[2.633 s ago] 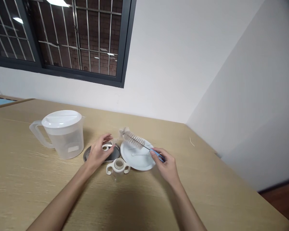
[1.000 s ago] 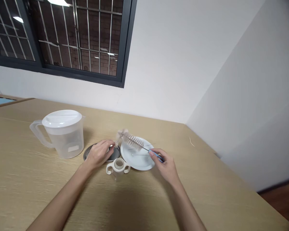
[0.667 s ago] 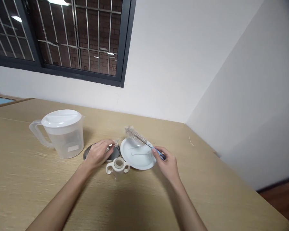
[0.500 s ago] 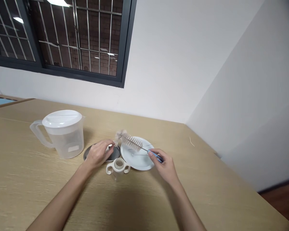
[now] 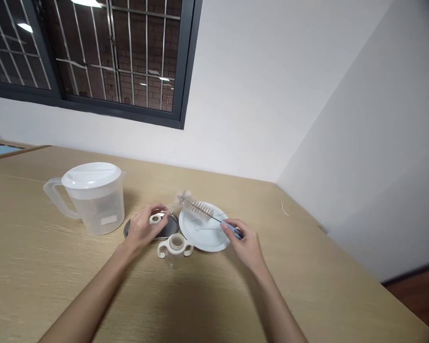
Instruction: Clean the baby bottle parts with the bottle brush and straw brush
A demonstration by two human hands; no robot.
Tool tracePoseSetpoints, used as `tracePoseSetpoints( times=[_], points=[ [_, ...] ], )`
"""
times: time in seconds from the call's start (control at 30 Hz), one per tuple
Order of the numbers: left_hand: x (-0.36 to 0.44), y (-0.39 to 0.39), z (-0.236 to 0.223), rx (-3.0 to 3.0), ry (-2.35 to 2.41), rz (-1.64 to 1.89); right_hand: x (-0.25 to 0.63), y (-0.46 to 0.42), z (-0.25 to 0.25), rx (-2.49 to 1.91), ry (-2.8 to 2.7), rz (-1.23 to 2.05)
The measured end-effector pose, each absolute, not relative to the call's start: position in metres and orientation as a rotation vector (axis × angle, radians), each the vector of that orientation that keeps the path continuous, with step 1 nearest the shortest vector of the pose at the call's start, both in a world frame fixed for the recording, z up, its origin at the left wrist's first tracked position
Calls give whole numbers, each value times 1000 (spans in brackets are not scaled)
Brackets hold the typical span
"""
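Note:
My right hand grips the blue handle of a bottle brush, whose pale bristles point up and left over a white plate. My left hand is closed, thumb and fingers pinching a small clear piece beside the brush's tip; its exact kind is too small to tell. Under that hand lies a dark metal tray with a white ring on it, partly covered by the fingers. In front of the tray stands a small clear baby bottle with a white two-handled collar.
A lidded translucent pitcher stands to the left on the wooden table. Thin wire-like pieces rest on the plate. A pale strand lies at the right. A wall and a barred window rise behind the table.
The brush and my right hand have shifted slightly right. My left hand has moved a little left and its fingers have turned, showing the white ring on the tray.

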State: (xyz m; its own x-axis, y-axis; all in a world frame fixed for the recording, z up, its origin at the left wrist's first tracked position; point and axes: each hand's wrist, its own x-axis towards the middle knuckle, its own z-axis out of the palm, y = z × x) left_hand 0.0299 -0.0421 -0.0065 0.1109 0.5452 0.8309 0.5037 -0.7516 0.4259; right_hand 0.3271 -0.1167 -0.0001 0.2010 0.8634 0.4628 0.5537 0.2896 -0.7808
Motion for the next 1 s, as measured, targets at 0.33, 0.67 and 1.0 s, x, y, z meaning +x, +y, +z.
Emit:
tracePoseSetpoints(
  times=[0.33, 0.67, 1.0],
  points=[
    [40, -47, 3, 1758, 983, 1741, 322, -119, 1, -1325, -1487, 345],
    [41, -40, 8, 1346, 881, 1647, 323, -118, -1, -1331, -1437, 291],
    [38, -38, 12, 805, 712, 1440, 323, -117, -2, -1347, -1413, 273]
  ],
)
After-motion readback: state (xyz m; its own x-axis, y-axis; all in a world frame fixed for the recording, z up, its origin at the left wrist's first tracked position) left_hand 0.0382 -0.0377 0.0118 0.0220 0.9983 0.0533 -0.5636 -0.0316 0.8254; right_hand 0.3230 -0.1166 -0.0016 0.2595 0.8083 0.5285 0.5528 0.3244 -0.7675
